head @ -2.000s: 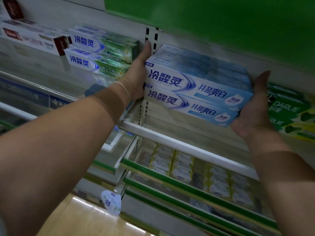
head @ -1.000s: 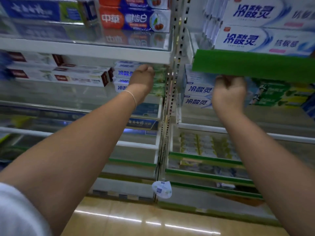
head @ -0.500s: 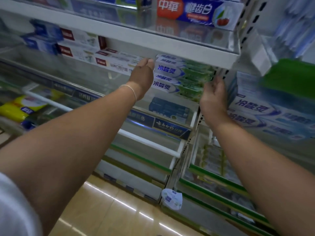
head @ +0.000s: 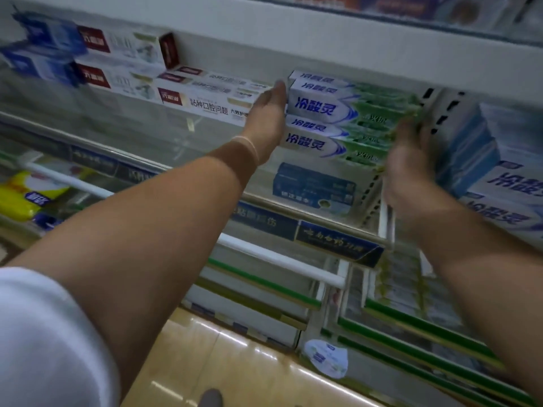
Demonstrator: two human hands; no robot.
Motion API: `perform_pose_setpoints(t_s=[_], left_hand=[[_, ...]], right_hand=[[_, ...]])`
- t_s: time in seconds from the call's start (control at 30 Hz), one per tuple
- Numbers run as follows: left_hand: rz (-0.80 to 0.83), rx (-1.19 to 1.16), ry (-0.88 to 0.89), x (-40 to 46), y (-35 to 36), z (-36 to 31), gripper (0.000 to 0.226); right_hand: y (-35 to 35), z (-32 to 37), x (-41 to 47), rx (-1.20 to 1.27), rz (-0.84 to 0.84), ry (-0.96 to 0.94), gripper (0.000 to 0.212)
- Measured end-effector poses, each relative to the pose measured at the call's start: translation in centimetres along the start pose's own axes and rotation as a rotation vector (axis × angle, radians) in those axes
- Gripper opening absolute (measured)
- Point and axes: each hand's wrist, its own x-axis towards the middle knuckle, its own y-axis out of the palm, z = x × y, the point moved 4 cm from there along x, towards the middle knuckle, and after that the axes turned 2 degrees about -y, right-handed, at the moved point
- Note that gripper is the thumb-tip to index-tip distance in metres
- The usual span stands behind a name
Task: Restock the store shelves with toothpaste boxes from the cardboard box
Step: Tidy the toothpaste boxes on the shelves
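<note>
Head view shows both hands flat-fingered against the ends of a stack of green-and-white toothpaste boxes already sitting on the shelf: the left hand presses the left end, the right hand the right end, neither curled round anything. I'd judge this stack placed and merely being squared up. The cardboard box is out of view, so what remains I cannot tell.

1. You can read 冷酸灵 in blue on the green-and-white toothpaste boxes.
2. The white boxes with red ends read 6种口腔问题.
3. The blue-and-white boxes at your right also read 冷酸灵.
</note>
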Motion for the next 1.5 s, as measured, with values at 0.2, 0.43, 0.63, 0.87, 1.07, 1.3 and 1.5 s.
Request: perform_pose_setpoints(t_s=[0.2,0.43,0.63,0.87,1.07,1.3,1.5], left_hand=[[0.040,0.040,0.018,2.5,0.5,-0.4,0.077],[0.051,-0.047,0.037,2.2,0.6,0.5,0.062],[0.064,-0.119,-0.017,3.4,-0.1,1.2,0.090],[0.160,-0.090,-0.076,4.0,0.4,0.8,0.063],[0.161,-0.178,-0.110,4.4,0.5,0.9,0.045],[0.020,0.146,0.165,4.1,0.0,0.6,0.049],[-0.232,-0.031,0.249,3.9,0.5,0.8,0.046]], right_hand=[[0.6,-0.1,1.5,0.065,-0.110,0.030,0.061],[1.7,-0.4,1.8,0.093,-0.152,0.102,0.068],[2.6,0.1,1.1,0.114,-0.120,0.147,0.079],[1.9,0.5,1.4,0.196,0.043,0.143,0.079],[2.4,-0.6,3.1,0.189,0.019,0.141,0.092],[2.1,0.4,2.2,0.165,0.016,0.090,0.059],[2.0,0.2,2.7,0.229,-0.153,0.019,0.058]])
